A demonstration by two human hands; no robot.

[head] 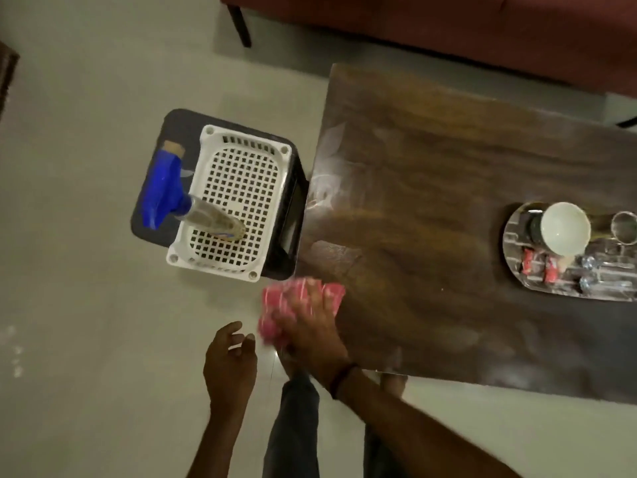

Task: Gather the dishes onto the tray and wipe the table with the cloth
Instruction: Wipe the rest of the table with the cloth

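Where the dark wooden table (448,188) meets the floor at its near-left corner, a pink cloth (293,308) with pale stripes lies bunched and motion-blurred, part on the tabletop and part hanging past the edge. The right hand (310,326) lies flat on top of it, fingers spread and pressing down rather than curled around the fabric; a dark band circles that wrist. At eight o'clock from the cloth, the left hand (229,363) hangs over the floor, apart from the table, fingers loosely curled and holding nothing.

At three o'clock from the cloth, well apart near the table's right end, an oval mirrored tray (517,270) carries the dishes: a white bowl (565,229) resting against a dark cup (534,224), a steel tumbler (624,227) just beside it at three o'clock, red-and-white packets (539,267) along the near side, and shiny cutlery, too blurred to identify. Pale smears streak the tabletop near its left edge.

At eleven o'clock from the cloth, a dark stool (172,139) touching the table's left end holds a white perforated basket (238,201). A clear spray bottle (206,219) with a blue trigger head stands tilted in it. A red sofa (448,29) runs along the far side at twelve o'clock. The person's trousered legs show below the table's near edge.
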